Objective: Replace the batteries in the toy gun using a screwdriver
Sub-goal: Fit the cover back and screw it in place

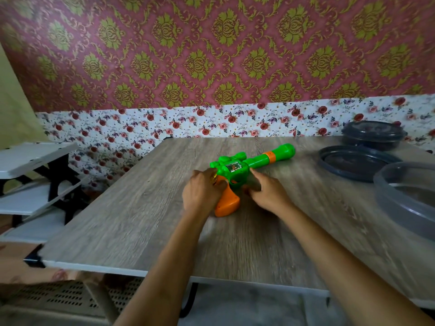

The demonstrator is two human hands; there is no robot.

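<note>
1. The toy gun (255,161) lies on its side near the middle of the wood-grain table (141,220). It has a green body, an orange grip pointing toward the person, and a barrel with an orange band that points away to the right.
2. The left hand (202,191) covers the rear of the gun where the green body meets the orange grip. Its fingers are curled down over that spot and grasp it, and something gold shows on one finger.
3. The right hand (268,191) sits just right of the grip. Its bent fingers touch the green body beside the trigger guard, and the thumb is tucked low near the guard. Motion blur hides whether it clamps the gun or only rests against it.
4. On the table, well to the right, a dark round lid (357,162) lies flat. A dark lidded container (373,135) stands behind it, and a clear round tub (409,196) sits at the frame edge.
5. White shelves (35,156) stand left of the table.
</note>
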